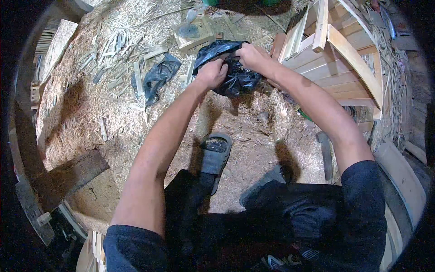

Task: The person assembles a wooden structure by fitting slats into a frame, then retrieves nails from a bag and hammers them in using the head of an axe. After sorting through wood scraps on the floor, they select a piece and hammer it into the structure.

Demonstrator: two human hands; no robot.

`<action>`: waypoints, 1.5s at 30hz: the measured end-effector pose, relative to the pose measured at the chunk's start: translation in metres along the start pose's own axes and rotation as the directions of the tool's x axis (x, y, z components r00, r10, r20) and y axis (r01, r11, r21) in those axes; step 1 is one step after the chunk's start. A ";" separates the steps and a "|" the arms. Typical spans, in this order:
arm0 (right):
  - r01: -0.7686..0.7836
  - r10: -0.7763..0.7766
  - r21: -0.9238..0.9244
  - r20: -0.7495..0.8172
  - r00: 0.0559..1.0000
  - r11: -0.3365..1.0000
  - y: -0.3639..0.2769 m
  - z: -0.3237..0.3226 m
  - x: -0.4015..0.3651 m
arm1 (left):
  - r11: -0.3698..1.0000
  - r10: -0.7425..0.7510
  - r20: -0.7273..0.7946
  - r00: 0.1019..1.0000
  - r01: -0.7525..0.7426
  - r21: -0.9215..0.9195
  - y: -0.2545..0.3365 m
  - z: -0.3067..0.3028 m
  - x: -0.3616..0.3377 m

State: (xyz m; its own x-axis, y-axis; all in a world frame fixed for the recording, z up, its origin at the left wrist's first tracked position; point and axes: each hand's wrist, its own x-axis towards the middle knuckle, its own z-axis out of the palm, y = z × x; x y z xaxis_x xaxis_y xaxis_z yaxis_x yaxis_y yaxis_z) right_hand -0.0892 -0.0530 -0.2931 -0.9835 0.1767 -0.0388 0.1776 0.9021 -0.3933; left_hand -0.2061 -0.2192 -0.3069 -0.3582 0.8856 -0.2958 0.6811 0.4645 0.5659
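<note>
A black plastic bag hangs between my two hands, its mouth spread apart, with dark glossy contents or folds showing inside. My left hand has its fingers closed on the bag's left rim. At the upper right of the rim, my right hand pinches the plastic. Left of the bag, another piece of dark plastic lies on the wood shavings. Just beyond the bag sits a pale wooden block with a small clear plastic bag on top.
A slatted wooden piece with a curved edge stands at the right. Shavings and wood strips cover the ground. A dark plank lies at the lower left. My feet in grey sandals are below the bag. Curved boards are at the far right.
</note>
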 end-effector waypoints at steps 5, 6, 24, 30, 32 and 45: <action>-0.087 0.087 0.005 -0.015 0.996 0.996 -0.001 0.008 0.004 | 0.986 0.119 -0.095 0.988 -0.129 -0.108 -0.011 0.006 -0.001; -0.096 0.098 0.048 -0.050 0.994 0.994 -0.001 0.009 0.002 | 0.980 0.126 -0.100 0.987 -0.140 -0.140 -0.010 0.004 -0.002; -0.196 0.360 0.972 0.229 0.905 -0.127 -0.071 -0.100 -0.144 | 0.590 0.201 -0.053 0.978 -0.164 -0.791 0.127 -0.050 -0.054; -0.129 0.508 0.986 0.165 0.845 -0.106 -0.059 -0.122 -0.221 | 0.533 0.447 0.104 0.889 -0.171 -0.829 0.197 -0.028 -0.042; -0.102 0.578 0.991 0.133 0.805 -0.086 -0.061 -0.130 -0.247 | 0.434 0.478 0.189 0.858 -0.043 -0.900 0.225 -0.014 -0.040; -0.792 0.855 0.324 -0.235 0.462 0.518 -0.005 -0.052 -0.438 | 0.618 0.610 0.453 0.651 -0.032 -0.786 0.300 0.184 -0.035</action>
State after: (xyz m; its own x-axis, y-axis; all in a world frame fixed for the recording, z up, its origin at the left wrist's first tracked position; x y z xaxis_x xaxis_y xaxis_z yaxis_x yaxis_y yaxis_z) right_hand 0.3421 -0.1145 -0.2260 -0.2949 0.9455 -0.1382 0.8598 0.1995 -0.4700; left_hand 0.1287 -0.1109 -0.2681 0.4715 0.8597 -0.1962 -0.0696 0.2580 0.9636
